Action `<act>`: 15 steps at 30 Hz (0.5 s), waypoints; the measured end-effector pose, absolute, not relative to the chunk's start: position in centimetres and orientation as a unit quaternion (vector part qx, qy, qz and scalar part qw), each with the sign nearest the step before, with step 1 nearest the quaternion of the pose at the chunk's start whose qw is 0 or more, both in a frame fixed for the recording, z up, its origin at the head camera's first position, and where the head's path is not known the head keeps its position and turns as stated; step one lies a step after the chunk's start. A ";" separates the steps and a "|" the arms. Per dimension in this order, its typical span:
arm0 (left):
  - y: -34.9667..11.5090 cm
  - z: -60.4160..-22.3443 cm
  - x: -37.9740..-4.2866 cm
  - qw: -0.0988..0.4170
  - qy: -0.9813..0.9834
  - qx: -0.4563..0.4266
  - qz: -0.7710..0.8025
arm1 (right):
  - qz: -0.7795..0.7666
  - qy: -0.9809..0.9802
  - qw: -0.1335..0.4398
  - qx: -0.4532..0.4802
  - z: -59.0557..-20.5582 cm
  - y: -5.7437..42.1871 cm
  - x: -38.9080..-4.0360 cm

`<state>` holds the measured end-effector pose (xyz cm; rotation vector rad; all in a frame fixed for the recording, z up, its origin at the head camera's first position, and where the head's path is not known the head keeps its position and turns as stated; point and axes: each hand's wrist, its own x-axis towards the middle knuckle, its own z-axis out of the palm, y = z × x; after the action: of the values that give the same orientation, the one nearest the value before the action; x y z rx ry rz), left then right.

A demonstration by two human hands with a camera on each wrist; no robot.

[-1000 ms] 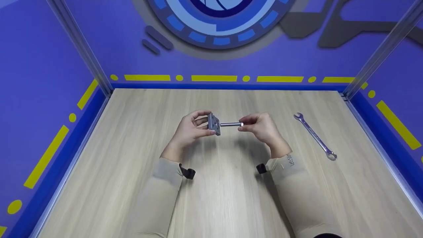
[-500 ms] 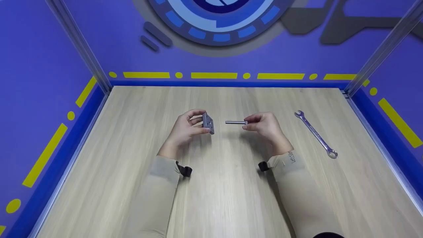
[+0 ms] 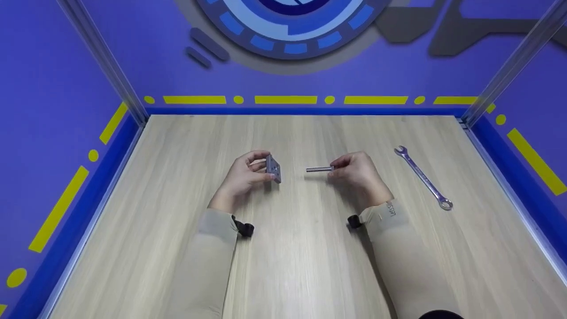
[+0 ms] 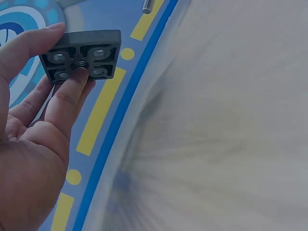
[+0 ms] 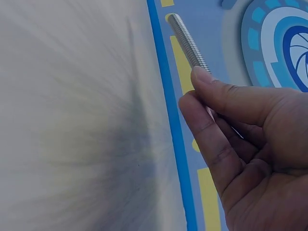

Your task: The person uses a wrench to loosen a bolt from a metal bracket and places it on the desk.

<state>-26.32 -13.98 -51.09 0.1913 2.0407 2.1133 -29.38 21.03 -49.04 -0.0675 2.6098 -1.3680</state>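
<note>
My left hand (image 3: 241, 176) grips a dark grey square plate (image 4: 82, 53) by its edges, thumb on one side and fingers on the other. In the left wrist view the plate shows four-cornered recesses with holes and a threaded hole in the middle, one fingertip touching near it. Across from it, my right hand (image 3: 358, 173) pinches a silver threaded bolt (image 5: 189, 41) at one end; that end is hidden by the fingertips. The bolt's free end points left toward the plate, with a gap between the two. Both are held above the wooden table (image 3: 288, 248).
A combination wrench (image 3: 424, 178) lies slanted on the table to the right of my right hand. Blue panels (image 3: 283, 84) with yellow marks wall the table at the back and both sides, joined by metal corner posts (image 3: 509, 66).
The bolt has moved right, away from the plate it was touching or nearly touching, and the plate has shifted left. Both hands keep their holds. The wrench lies still.
</note>
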 end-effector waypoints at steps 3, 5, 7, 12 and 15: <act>-14.1 -51.5 -26.4 0.109 0.688 0.062 0.714 | -0.451 0.887 0.099 -0.028 -49.2 21.1 -29.4; -14.2 -51.7 -26.4 0.118 0.691 0.064 0.710 | -0.440 0.892 0.103 -0.035 -49.2 21.1 -29.4; -14.2 -52.0 -26.4 0.126 0.696 0.066 0.704 | -0.430 0.895 0.107 -0.041 -49.3 21.2 -29.5; -14.4 -52.3 -26.4 0.135 0.701 0.061 0.697 | -0.409 0.904 0.113 -0.055 -49.7 21.3 -29.6; -14.5 -52.5 -26.3 0.143 0.699 0.053 0.699 | -0.399 0.908 0.116 -0.057 -49.8 21.4 -29.6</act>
<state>-26.29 -14.51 -52.47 0.1527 2.0158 2.0169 -29.64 21.42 -49.78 -0.1672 2.6594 -1.1686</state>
